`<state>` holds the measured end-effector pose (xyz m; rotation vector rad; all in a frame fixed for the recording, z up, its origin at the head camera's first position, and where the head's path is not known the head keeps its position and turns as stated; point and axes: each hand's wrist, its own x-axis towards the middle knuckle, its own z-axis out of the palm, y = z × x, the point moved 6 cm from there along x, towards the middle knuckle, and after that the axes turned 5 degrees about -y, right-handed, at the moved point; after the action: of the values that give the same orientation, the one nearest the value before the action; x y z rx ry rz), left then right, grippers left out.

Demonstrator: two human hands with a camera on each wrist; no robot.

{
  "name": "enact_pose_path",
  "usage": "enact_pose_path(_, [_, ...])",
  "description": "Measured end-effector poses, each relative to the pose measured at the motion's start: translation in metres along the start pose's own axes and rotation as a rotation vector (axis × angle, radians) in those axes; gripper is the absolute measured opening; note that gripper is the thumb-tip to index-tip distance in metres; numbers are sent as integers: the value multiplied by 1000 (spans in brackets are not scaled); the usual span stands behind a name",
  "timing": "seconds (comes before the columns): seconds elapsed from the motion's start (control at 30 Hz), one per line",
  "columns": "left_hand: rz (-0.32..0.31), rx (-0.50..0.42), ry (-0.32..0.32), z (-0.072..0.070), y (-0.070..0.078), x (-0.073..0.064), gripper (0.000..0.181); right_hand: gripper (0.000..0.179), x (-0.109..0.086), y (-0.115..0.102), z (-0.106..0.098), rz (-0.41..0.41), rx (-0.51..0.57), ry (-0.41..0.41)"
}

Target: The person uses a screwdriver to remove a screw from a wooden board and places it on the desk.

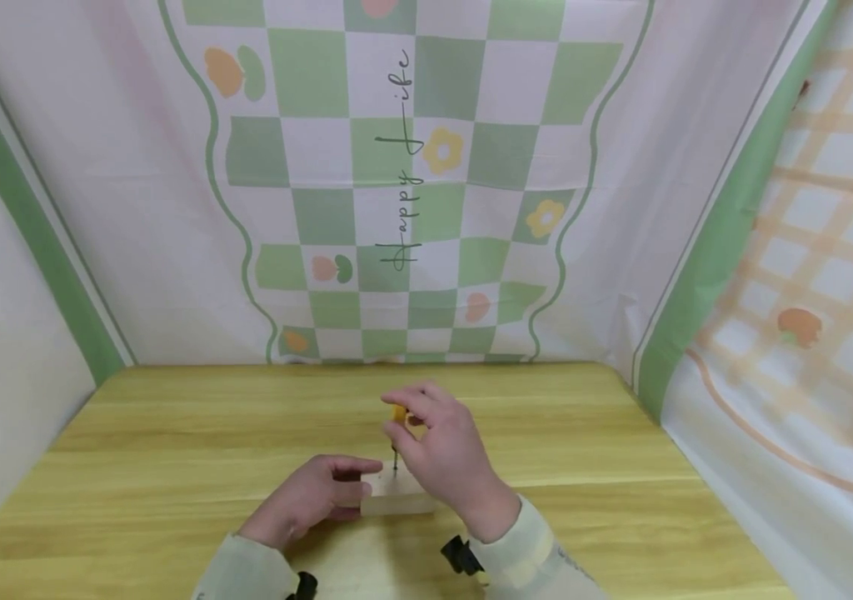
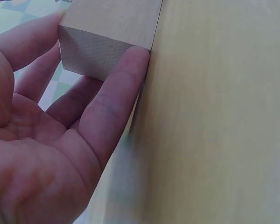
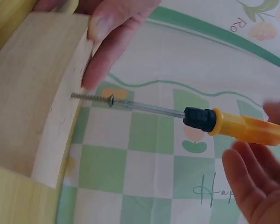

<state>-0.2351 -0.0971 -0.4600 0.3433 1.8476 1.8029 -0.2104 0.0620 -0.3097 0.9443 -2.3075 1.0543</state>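
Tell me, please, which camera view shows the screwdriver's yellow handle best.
The right wrist view: the yellow handle appears large and mostly uncovered. The head view shows it small, partly hidden by the right hand; the left wrist view shows none.

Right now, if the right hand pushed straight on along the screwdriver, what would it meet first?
The screw: the screwdriver in the right hand seems to touch its head. Beyond is the wooden block, though how deep the screw sits is unclear.
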Motion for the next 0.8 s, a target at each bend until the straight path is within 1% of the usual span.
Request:
enact_pose_path(0.1, [3, -1, 5, 0, 0, 0, 43, 25, 0, 3, -2, 47, 7, 42])
enact_pose_path(0.2, [3, 5, 8, -1, 0, 0, 43, 23, -1, 3, -4, 62, 31, 62])
enact_pose_path(0.4, [5, 12, 7, -1, 0, 1, 43, 28, 0, 0, -3, 26, 73, 8])
enact_pose_path(0.5, [9, 11, 4, 0, 0, 0, 43, 26, 0, 1, -2, 6, 94, -4])
enact_pose_path(0.67, [16, 17, 7, 0, 1, -1, 44, 18, 0, 1, -3, 33, 131, 6])
enact_pose_path(0.8, [10, 11, 3, 1, 1, -1, 42, 22, 0, 1, -3, 52, 130, -35])
